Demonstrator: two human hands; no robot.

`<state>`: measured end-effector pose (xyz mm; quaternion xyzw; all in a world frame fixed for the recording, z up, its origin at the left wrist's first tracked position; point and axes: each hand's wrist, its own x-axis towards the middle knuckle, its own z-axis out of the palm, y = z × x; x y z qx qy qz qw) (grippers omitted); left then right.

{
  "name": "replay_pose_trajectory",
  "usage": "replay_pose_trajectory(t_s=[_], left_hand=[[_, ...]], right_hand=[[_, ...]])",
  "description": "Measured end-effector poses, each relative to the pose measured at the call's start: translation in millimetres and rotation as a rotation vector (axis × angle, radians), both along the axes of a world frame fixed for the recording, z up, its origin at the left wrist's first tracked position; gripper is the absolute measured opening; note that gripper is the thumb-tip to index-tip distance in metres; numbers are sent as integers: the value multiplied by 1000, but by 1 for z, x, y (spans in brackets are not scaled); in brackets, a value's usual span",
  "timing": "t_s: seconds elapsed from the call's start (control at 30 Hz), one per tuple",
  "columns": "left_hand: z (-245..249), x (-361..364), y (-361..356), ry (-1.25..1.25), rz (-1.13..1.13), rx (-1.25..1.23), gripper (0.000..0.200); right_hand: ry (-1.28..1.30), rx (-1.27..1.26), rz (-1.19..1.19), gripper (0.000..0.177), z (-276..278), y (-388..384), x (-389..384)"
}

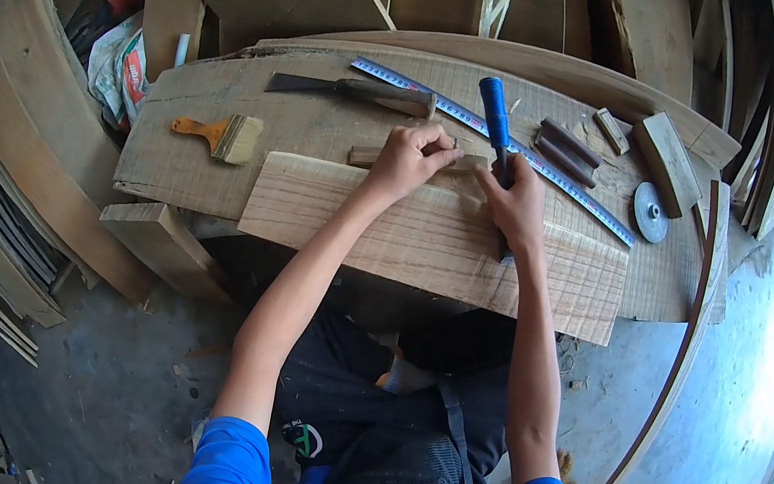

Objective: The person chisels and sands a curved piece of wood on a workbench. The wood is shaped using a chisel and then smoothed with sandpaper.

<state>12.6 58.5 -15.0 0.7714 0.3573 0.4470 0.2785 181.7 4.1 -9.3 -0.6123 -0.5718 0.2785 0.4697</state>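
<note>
Gripping blue-handled tool (495,112): right hand (515,204) | left hand (410,158): curled | both held forward

Flat brush (230,135) with orange handle, round grey disc (651,214), crumpled white bag (114,69), grey concrete floor (739,369).

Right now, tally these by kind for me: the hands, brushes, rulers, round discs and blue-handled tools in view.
Hands: 2, the left hand and the right hand
Brush: 1
Ruler: 1
Round disc: 1
Blue-handled tool: 1, in the right hand
Total: 6
</note>
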Motion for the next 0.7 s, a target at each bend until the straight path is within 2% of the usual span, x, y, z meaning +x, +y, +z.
replay_pose_trajectory(t_s=[0.07, 0.1, 0.2, 0.27, 0.3, 0.33, 0.4, 0.43, 0.47, 0.53, 0.63, 0.7], left_hand=[[1, 2, 1, -34, -15, 72, 14], [3, 3, -1, -36, -13, 83, 14], [6, 0, -3, 18, -19, 45, 14], [-1, 0, 0, 33, 16, -71, 15], [2, 1, -1, 3, -24, -120, 16], [-1, 3, -1, -1, -27, -124, 16], [-3, 6, 1, -112, -24, 9, 20], [-3, 5, 1, -106, -23, -10, 20], [-3, 5, 1, -108, -18, -8, 20], [-3, 6, 1, -90, 6, 27, 21], [-12, 8, 5, -115, -24, 26, 21], [-3, 5, 2, -68, -9, -24, 21]], right_hand=[[170, -3, 15, 18, 3, -1, -1], [168, 8, 18, 18, 6, -3, 0], [48, -1, 55, 16, 19, -12, -4], [-178, 116, 87, 14, 37, -22, -11], [-163, 197, 106, 14, 39, -22, -14], [-168, 192, 103, 14, 48, -26, -19], [-237, 374, 68, 14, 71, -32, -29], [-252, 422, 53, 14, 74, -34, -33], [-253, 425, 58, 14, 73, -35, -34], [-400, 246, 68, 13, 66, -36, -33], [-517, 189, 90, 14, 56, -32, -28], [-432, 206, 60, 15, 67, -38, -31]])
